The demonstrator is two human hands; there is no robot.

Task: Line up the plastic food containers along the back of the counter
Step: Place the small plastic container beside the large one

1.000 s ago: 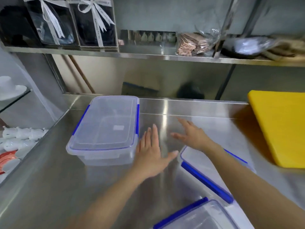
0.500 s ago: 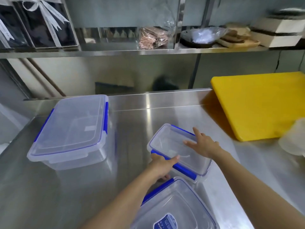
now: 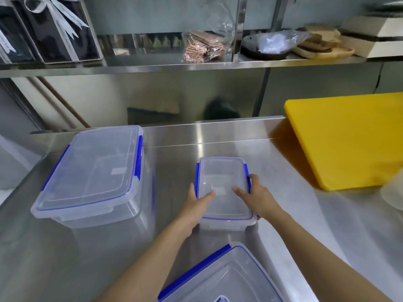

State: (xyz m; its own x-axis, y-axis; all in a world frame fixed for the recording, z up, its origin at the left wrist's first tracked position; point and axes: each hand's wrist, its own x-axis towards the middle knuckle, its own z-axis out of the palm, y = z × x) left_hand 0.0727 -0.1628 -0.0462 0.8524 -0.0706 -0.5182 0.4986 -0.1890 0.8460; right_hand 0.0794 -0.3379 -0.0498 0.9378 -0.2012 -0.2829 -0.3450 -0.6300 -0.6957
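Small lidded container (image 3: pixel 222 188): mid-counter (image 3: pixel 218 136), short of the back edge.
Left hand (image 3: pixel 197 203): fingers wrapped on its left side, thumb on lid.
Right hand (image 3: pixel 258 198): gripping its right side.
Large container (image 3: pixel 91 173): back left.

The large container (image 3: pixel 89 173) sits on the desk (image 3: pixel 218 138) at the back left. The small container (image 3: pixel 223 190) sits right of it, nearer the front, between the left hand (image 3: pixel 197 203) and right hand (image 3: pixel 258 197). A third container (image 3: pixel 224 277) lies at the front edge. The cutting board (image 3: pixel 349 140) lies at the right. The shelf (image 3: pixel 174 64) runs above, behind the desk.
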